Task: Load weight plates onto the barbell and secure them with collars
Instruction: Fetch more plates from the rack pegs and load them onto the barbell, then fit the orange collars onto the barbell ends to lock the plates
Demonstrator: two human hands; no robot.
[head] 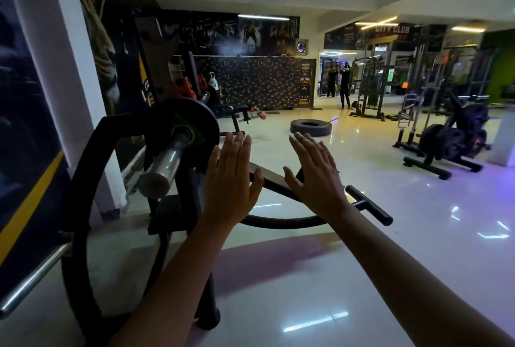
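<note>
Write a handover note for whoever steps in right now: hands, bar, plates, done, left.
Left hand: open, fingers straight, empty, beside the edge of the plate; contact unclear.
Right hand: open, empty, raised in the air.
Barbell: sleeve end points toward the camera, with the one black plate on it.
Done: one plate on.
Left: no collar shows on the sleeve; fit one, after any further plates.

Inside a commercial gym: a "City Club Gym" poster (305,83), cable machines (368,90), a plate-loaded barbell (167,157) and a tyre (310,128) on the glossy tiled floor (362,235).
</note>
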